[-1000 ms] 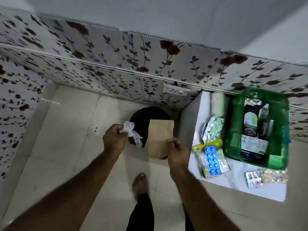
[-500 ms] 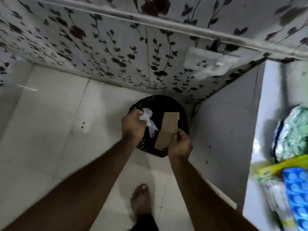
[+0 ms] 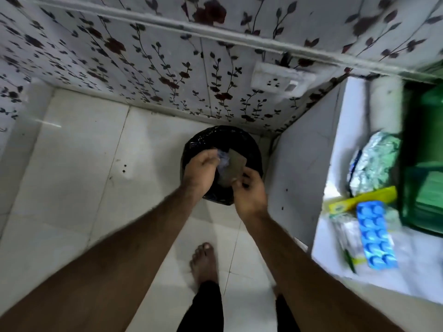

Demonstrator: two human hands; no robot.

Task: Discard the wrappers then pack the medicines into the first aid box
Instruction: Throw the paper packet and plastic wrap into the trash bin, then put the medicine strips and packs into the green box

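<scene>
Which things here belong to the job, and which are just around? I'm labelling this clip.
Job:
- brown paper wrapper and clear plastic wrapper, at the black bin
- left hand, right hand
- blue blister pack, foil pack, yellow packet
- green first aid box

Around:
- wall socket
- white table
- bare foot

A home: floral wallpaper (image 3: 153, 75), tiled floor (image 3: 79, 168), lined bin (image 3: 239, 142)

We note a white table (image 3: 335, 149) at right. On it: green box (image 3: 424, 164) toward the far edge, foil packet (image 3: 374, 164) beside it, yellow carton (image 3: 359, 202), blue blister strip (image 3: 375, 236) over clear packets (image 3: 347, 238) near the left edge.
</scene>
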